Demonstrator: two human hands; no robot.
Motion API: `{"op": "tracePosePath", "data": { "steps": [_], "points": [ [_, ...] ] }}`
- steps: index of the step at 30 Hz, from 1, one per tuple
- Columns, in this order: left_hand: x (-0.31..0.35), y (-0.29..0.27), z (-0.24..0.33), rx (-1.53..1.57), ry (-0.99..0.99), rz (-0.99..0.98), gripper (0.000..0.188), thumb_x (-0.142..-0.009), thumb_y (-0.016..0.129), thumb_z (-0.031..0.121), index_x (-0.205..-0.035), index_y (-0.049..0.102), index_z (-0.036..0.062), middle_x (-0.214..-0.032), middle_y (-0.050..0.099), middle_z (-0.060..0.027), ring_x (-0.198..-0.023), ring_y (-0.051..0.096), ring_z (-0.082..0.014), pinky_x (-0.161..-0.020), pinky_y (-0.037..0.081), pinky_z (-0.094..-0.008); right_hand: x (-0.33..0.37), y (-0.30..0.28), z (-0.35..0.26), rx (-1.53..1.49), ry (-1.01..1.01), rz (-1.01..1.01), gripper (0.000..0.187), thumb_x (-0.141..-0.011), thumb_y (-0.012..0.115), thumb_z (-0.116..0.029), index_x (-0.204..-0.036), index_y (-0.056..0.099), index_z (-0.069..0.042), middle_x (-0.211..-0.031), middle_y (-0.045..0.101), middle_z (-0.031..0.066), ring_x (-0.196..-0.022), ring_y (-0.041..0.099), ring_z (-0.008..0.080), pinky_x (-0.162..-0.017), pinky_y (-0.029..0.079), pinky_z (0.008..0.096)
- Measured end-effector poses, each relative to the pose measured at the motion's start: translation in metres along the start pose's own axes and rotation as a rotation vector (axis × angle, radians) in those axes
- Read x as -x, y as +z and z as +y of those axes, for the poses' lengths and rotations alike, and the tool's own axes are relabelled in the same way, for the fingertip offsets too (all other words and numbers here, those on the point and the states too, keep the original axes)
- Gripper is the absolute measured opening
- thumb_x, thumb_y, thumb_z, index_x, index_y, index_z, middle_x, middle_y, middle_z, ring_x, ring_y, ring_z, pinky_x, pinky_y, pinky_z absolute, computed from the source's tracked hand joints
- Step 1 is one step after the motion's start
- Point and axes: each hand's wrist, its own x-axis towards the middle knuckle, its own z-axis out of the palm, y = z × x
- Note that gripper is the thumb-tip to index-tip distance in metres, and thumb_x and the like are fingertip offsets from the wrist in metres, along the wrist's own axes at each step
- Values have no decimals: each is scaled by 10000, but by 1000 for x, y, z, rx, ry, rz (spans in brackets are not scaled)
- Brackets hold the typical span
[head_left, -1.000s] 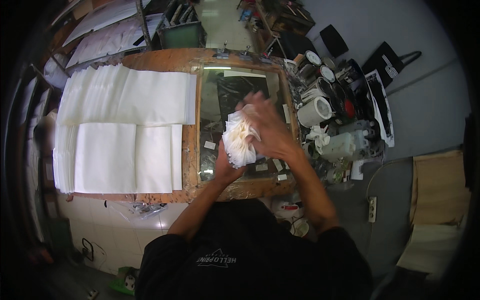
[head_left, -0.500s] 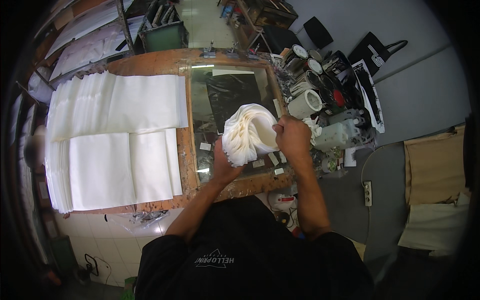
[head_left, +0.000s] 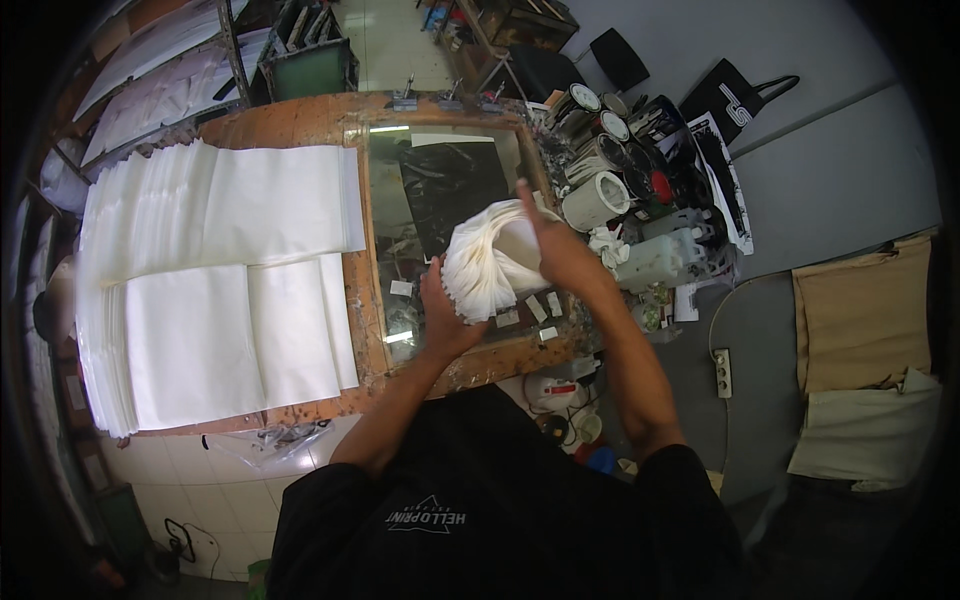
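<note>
Stack: a thick bundle of white paper sheets [head_left: 487, 262], edges fanned and curved, held above the glass plate [head_left: 440, 200] set in the worn wooden table [head_left: 300, 125].
Left hand [head_left: 445, 315]: clamped under the bundle's lower edge, fingers hidden beneath it.
Right hand [head_left: 558, 250]: pressed flat on the bundle's right side, thumb out of sight.
Flat sheets [head_left: 220, 290]: smooth white piles left of the glass.
Clutter: round tins [head_left: 600, 150] at right, hard to make out.
</note>
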Motion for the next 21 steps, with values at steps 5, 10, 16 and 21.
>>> {"op": "tracePosePath", "data": {
  "steps": [5,10,16,21],
  "points": [
    [-1,-3,-14,132,-38,23,1276,-671,912,398,-1539,105,-76,-1545,296,-303,-1458,270,-467,-1198,132,-627,-6,-5,0,-41,-106,64,1105,-766,550,151,-1628,-75,-144,-969,670,311,-901,684,433,-802,520,497],
    [-2,-2,-9,90,-37,-28,1345,-674,943,241,-1560,-21,-65,-1527,270,-243,-1429,351,-346,-1196,296,-455,0,-23,8,-250,-176,142,1023,-818,680,11,-1636,81,-124,-1276,598,311,-1133,628,431,-961,501,465],
    [0,5,-17,154,-142,-3,1318,-646,942,354,-1533,82,-104,-1523,306,-290,-1426,322,-431,-1206,217,-506,-12,2,12,26,-554,488,984,-860,679,-588,-1599,275,-79,-1657,225,212,-1538,188,404,-1237,174,529],
    [2,3,-19,76,-82,-53,1249,-665,928,316,-1540,123,-64,-1503,348,-245,-1417,326,-406,-1197,238,-475,-23,9,9,132,-730,409,1031,-847,360,-869,-1569,375,-134,-1635,271,220,-1544,168,399,-1237,104,584]
  ]
}}
